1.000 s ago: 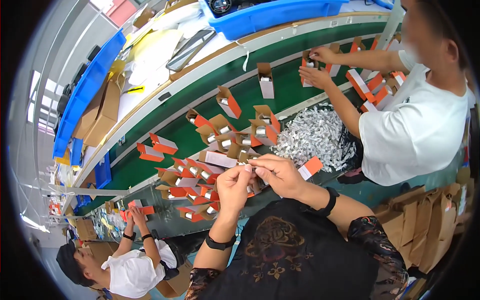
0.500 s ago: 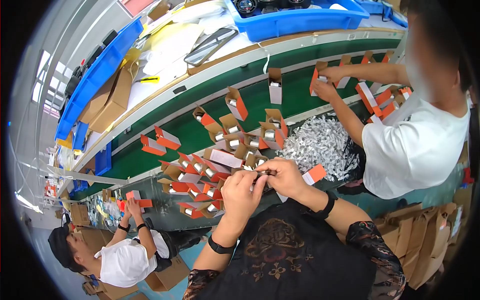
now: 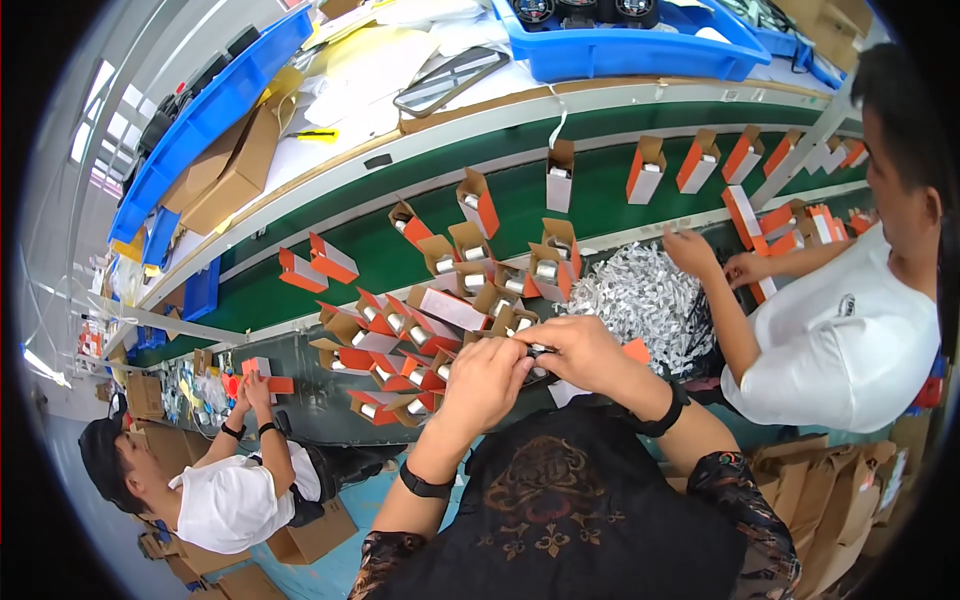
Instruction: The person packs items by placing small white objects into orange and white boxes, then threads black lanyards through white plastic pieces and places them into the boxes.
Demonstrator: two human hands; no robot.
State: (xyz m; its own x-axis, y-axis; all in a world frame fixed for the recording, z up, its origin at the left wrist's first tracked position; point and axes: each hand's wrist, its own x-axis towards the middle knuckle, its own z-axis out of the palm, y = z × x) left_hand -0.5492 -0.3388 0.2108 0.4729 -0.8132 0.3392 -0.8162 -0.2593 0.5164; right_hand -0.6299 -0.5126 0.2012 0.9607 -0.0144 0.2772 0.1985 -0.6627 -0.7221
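Close together in front of my chest, my left hand (image 3: 484, 380) and my right hand (image 3: 585, 355) are both closed on a small dark piece (image 3: 541, 351). Only a bit of it shows between the fingertips, so its kind cannot be made out. Just beyond my hands is a cluster of open orange-and-white cartons (image 3: 452, 308) with white cylindrical things inside. Right of the cluster lies a heap of small silvery-white strips or packets (image 3: 640, 305). A flat white carton piece (image 3: 568, 391) is partly hidden under my right forearm.
A green conveyor belt (image 3: 600, 215) carries a row of open cartons. Above it, a shelf holds a blue tray (image 3: 640, 52) and papers. At right a co-worker (image 3: 830, 320) reaches toward cartons; at left another co-worker (image 3: 235, 490) holds an orange-and-white box (image 3: 265, 380).
My hands stay together on the small dark piece, with only slight finger movement. The co-worker at right has drawn both hands back from a carton on the belt. The view has shifted slightly.
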